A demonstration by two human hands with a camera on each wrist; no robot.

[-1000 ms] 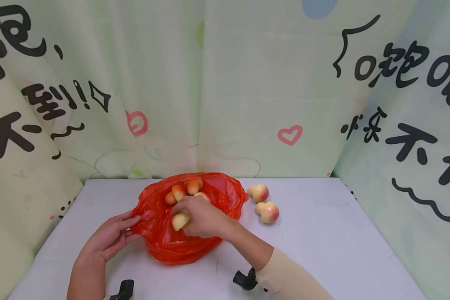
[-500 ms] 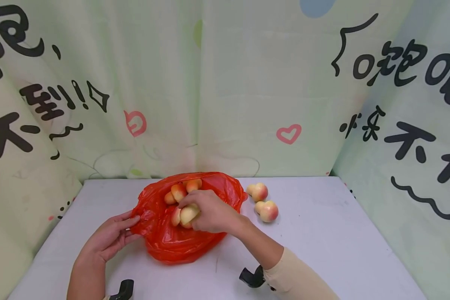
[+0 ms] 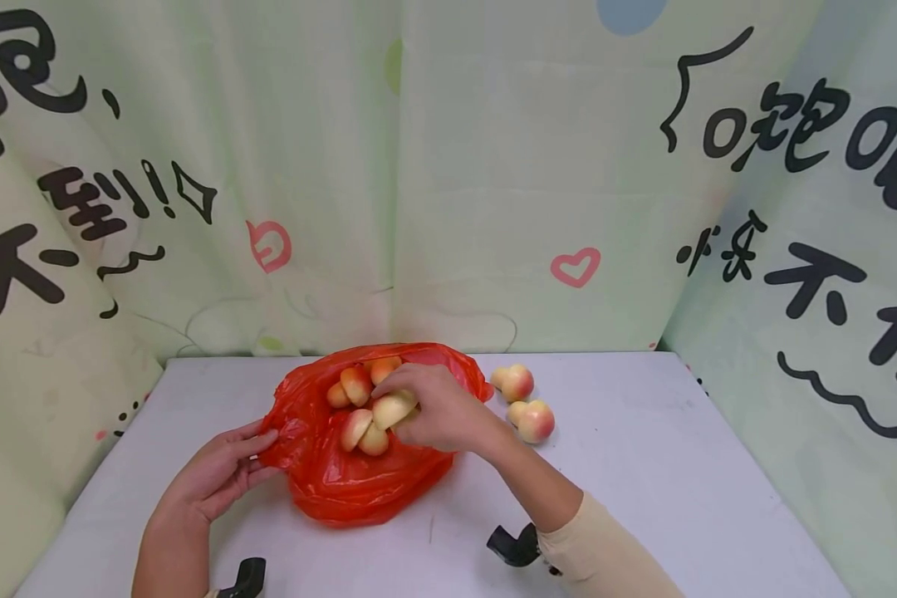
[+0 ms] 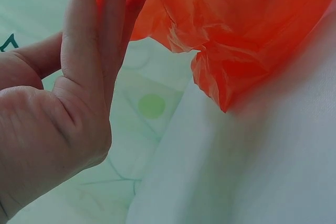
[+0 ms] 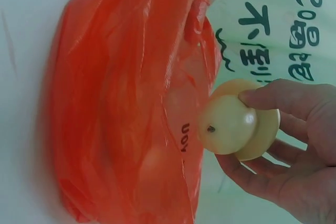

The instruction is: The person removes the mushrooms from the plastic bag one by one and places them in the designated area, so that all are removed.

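Bag is pinched at its rim between the fingers of the left hand, apparently so its mouth is steadied, while one mushroom is gripped by the right hand's fingers, more mushrooms lying inside beside them.

The place looks like a small curtained-off booth for tabletop recording; whether it stands in a home, lab or studio cannot be told. A pale green printed fabric curtain hangs at twelve o'clock and turns forward at nine and three, enclosing a plain white flat-topped desk at six. Bold black brush-style lettering covers it around ten and two. Curved black wrist-worn fittings at five and seven suggest recording gear.
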